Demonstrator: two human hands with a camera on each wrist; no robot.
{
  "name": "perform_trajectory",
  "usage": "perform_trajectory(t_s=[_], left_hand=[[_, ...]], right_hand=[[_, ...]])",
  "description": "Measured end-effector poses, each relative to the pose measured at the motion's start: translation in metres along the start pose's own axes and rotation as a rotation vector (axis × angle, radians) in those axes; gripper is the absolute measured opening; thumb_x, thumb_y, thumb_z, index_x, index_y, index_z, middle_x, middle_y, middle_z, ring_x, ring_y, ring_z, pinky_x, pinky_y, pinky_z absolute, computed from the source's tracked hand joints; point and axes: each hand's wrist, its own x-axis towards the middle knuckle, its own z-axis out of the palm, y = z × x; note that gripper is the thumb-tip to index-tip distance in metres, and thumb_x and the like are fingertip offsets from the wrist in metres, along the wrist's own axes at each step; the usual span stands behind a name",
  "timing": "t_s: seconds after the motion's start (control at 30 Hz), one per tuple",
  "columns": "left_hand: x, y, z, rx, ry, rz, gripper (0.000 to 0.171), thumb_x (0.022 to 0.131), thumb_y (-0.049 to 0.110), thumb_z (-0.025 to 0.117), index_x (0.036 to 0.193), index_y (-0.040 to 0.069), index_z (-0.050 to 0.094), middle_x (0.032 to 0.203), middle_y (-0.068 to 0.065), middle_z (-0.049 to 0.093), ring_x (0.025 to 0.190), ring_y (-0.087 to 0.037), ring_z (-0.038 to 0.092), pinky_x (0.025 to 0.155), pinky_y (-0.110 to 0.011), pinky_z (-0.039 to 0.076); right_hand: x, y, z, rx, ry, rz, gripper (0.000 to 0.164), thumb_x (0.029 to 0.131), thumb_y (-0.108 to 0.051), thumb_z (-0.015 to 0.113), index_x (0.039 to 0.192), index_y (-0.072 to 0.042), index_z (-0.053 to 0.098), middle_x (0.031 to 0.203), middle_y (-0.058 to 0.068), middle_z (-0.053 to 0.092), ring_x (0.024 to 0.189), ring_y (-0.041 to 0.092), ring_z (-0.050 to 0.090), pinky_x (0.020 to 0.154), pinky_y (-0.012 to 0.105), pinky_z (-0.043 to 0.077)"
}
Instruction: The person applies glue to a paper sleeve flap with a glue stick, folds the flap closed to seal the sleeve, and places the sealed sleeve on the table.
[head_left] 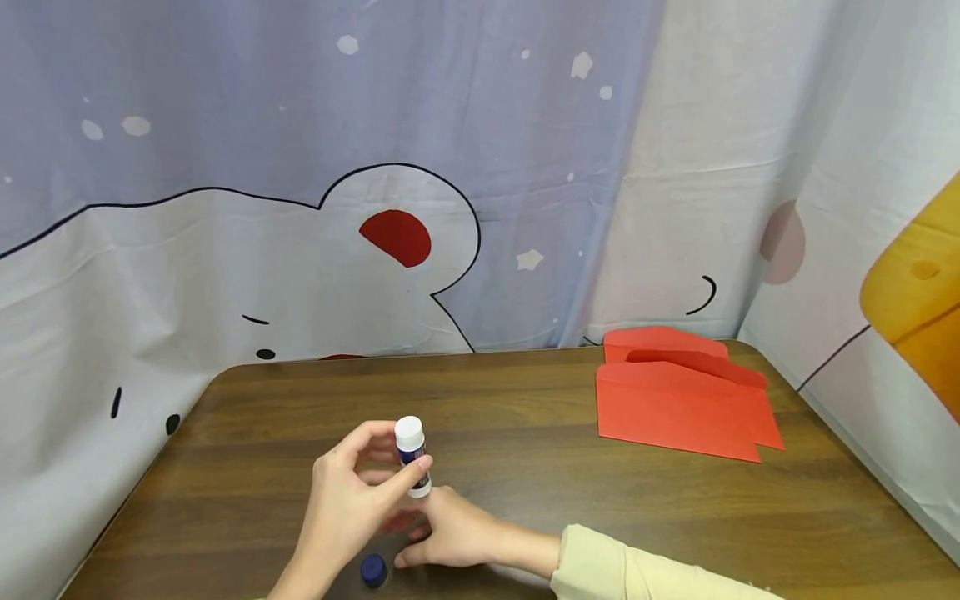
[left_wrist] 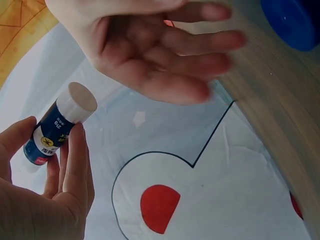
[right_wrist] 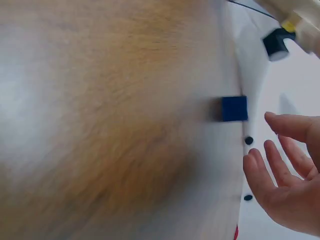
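Observation:
A glue stick (head_left: 412, 456) with a white top and a dark blue label is pinched between the thumb and fingers of my left hand (head_left: 341, 500), held above the table. Its white end shows bare in the left wrist view, where the printed glue stick (left_wrist: 50, 132) tilts in the fingers. My right hand (head_left: 459, 529) is low over the tabletop, just right of the left one, with fingers loosely spread and nothing in them. Near its fingertips, a dark blue cap (head_left: 373, 571) stands on the wood. The right wrist view shows that cap (right_wrist: 234, 108) apart from the right hand (right_wrist: 287, 185).
Several red envelopes (head_left: 675, 408) lie overlapping at the back right of the brown wooden table (head_left: 517, 417). A printed curtain (head_left: 525, 167) hangs behind the table and along its sides.

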Motion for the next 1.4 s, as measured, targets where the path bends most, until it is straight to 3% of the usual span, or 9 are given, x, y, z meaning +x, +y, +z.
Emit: perform_trajectory(t_s=[0.1, 0.23, 0.43, 0.57, 0.83, 1.17, 1.4], left_hand=[[0.0, -0.001, 0.002, -0.02, -0.007, -0.01, 0.034, 0.071, 0.015, 0.085, 0.099, 0.014, 0.066, 0.089, -0.001, 0.071, 0.079, -0.005, 0.068, 0.065, -0.023, 0.057], [0.0, -0.003, 0.005, -0.062, -0.027, -0.033, 0.036, 0.071, 0.012, 0.085, 0.1, 0.013, 0.064, 0.091, -0.001, 0.07, 0.082, -0.006, 0.068, 0.066, -0.024, 0.058], [0.0, -0.005, 0.011, -0.135, -0.075, -0.039, 0.036, 0.072, 0.013, 0.084, 0.099, 0.013, 0.061, 0.093, -0.002, 0.069, 0.084, -0.008, 0.069, 0.07, -0.026, 0.058], [0.0, -0.006, 0.014, -0.204, -0.089, -0.026, 0.035, 0.072, 0.008, 0.083, 0.098, 0.007, 0.06, 0.091, -0.006, 0.07, 0.083, -0.008, 0.071, 0.071, -0.027, 0.058], [0.001, -0.005, 0.023, -0.359, -0.121, -0.016, 0.031, 0.073, -0.002, 0.079, 0.094, -0.004, 0.056, 0.091, 0.006, 0.073, 0.081, -0.01, 0.071, 0.072, -0.027, 0.058], [0.0, -0.009, 0.034, -0.452, -0.194, -0.038, 0.031, 0.074, -0.003, 0.077, 0.092, -0.006, 0.052, 0.091, 0.01, 0.073, 0.081, -0.008, 0.07, 0.073, -0.026, 0.057], [-0.003, -0.012, 0.039, -0.532, -0.24, -0.034, 0.033, 0.076, 0.0, 0.077, 0.09, -0.007, 0.048, 0.092, 0.008, 0.073, 0.081, -0.007, 0.07, 0.073, -0.025, 0.057]], right_hand=[[-0.007, 0.001, -0.01, 0.179, 0.076, 0.07, 0.035, 0.078, -0.005, 0.077, 0.111, -0.004, 0.065, 0.11, 0.012, 0.07, 0.101, 0.014, 0.067, 0.08, 0.015, 0.052], [-0.018, 0.004, -0.02, 0.34, 0.168, 0.056, 0.037, 0.078, -0.004, 0.076, 0.111, 0.001, 0.063, 0.108, 0.024, 0.068, 0.1, 0.026, 0.068, 0.082, 0.021, 0.054], [-0.033, 0.006, -0.034, 0.447, 0.315, -0.068, 0.043, 0.076, -0.001, 0.077, 0.113, 0.004, 0.055, 0.103, 0.031, 0.063, 0.094, 0.009, 0.067, 0.084, 0.037, 0.056], [-0.041, 0.003, -0.043, 0.447, 0.392, -0.104, 0.044, 0.076, -0.001, 0.077, 0.112, 0.004, 0.054, 0.101, 0.027, 0.063, 0.091, 0.003, 0.064, 0.082, 0.043, 0.055], [-0.058, -0.006, -0.059, 0.369, 0.504, -0.1, 0.04, 0.076, -0.003, 0.078, 0.11, 0.0, 0.058, 0.101, 0.019, 0.066, 0.089, 0.01, 0.068, 0.079, 0.032, 0.057], [-0.073, -0.009, -0.065, 0.246, 0.611, -0.216, 0.032, 0.074, -0.002, 0.08, 0.101, -0.002, 0.063, 0.097, 0.017, 0.067, 0.082, 0.01, 0.068, 0.076, 0.03, 0.057], [-0.079, -0.005, -0.064, 0.23, 0.645, -0.209, 0.035, 0.069, -0.002, 0.084, 0.098, -0.007, 0.065, 0.094, 0.01, 0.068, 0.082, 0.009, 0.068, 0.075, 0.028, 0.057]])
